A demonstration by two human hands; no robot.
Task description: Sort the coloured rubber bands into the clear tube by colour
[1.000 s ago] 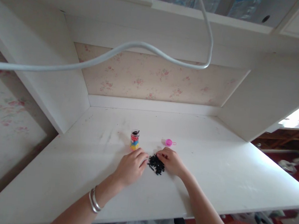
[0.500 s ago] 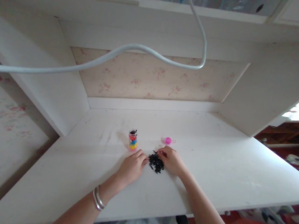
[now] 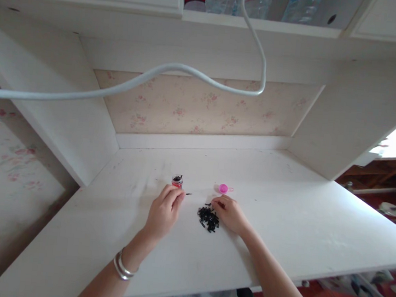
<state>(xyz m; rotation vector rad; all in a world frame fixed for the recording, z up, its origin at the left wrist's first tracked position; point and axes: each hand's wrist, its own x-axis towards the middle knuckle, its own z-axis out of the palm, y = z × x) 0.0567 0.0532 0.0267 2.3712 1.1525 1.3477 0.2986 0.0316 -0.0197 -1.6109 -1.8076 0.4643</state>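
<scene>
Left hand point(image 3: 164, 211) moved nearer jar point(image 3: 177, 180); right hand point(image 3: 231, 214) at black pile point(image 3: 209, 219).

The head view looks forward and down over the hands point(image 3: 164, 211) and desk point(image 3: 188, 263).

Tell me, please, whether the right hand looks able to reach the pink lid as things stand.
Probably yes: the pink lid lies just beyond the right hand, and nothing visible stands between them on the white tabletop.
</scene>
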